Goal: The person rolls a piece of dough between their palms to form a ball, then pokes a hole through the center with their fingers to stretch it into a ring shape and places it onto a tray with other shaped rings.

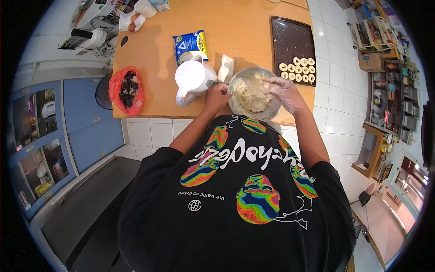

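Observation:
A metal mixing bowl with pale, sticky dough in it stands at the table's near edge. My left hand is bare and closed at the bowl's left rim, its fingers curled. In a clear plastic glove, my right hand reaches over the right rim, its fingertips bent into the dough. Just left of my left hand is a white pitcher with a spout and handle. A white wrapped block lies between pitcher and bowl.
Rings of shaped dough sit in rows on a dark baking tray at the table's right. Behind the pitcher lies a blue and yellow packet. A red plastic bag with dark contents rests at the left edge; eggs are far left.

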A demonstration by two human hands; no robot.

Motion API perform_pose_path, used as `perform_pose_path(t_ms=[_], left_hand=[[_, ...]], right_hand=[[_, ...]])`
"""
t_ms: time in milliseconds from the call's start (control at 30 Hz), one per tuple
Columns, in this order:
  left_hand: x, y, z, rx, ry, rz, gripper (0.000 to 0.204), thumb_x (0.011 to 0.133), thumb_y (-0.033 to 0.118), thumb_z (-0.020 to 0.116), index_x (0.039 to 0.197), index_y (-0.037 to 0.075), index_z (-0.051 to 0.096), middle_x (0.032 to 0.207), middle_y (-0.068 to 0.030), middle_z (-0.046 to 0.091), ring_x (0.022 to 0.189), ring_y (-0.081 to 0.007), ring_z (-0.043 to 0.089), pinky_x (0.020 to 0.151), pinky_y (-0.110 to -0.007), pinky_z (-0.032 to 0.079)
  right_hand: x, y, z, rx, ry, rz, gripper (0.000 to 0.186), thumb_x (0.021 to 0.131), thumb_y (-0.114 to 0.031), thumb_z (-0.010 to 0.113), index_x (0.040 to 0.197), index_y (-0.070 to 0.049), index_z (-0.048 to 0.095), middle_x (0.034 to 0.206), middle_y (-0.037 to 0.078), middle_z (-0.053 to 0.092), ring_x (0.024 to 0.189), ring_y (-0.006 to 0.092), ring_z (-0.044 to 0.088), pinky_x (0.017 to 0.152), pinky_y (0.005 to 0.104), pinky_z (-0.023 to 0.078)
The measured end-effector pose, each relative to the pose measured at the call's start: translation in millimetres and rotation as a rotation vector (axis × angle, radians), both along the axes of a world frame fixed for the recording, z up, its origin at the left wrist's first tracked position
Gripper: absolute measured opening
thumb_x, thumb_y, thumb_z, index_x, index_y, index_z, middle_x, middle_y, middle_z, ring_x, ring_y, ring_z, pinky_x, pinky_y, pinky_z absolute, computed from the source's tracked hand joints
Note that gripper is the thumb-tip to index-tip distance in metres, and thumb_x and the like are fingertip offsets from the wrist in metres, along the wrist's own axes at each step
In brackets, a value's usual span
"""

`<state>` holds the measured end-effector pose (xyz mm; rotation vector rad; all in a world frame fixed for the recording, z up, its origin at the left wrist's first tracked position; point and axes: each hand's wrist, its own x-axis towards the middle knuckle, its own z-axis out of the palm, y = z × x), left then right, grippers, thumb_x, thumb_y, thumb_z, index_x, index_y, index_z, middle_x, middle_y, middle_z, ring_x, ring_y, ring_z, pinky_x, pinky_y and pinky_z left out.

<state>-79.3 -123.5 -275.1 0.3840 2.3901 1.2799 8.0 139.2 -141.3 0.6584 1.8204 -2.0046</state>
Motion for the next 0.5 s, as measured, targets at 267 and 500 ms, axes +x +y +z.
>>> perform_pose_path(t_ms=[267,500], left_hand=[[-7,33,112,0.177,0.217,-0.088,0.048,0.077,0.014,0.076,0.122,0.004,0.064,0.118,-0.0149,0.066,0.102,-0.0239,0.066,0.082,-0.035,0.053],[1,50,143,0.266,0.178,-0.221,0.038,0.078,0.012,0.077,0.115,0.006,0.068,0.105,-0.0115,0.070,0.089,-0.0223,0.068,0.074,-0.033,0.053]], right_hand=[[-2,-14,28,-0.325,0.100,-0.225,0.060,0.101,-0.051,0.047,0.135,-0.003,0.053,0.129,0.012,0.061,0.113,0.0255,0.059,0.092,0.0388,0.048],[3,-36,28,-0.299,0.199,-0.209,0.057,0.101,-0.056,0.039,0.142,-0.017,0.038,0.132,0.016,0.058,0.118,0.0283,0.055,0.099,0.0484,0.041]])
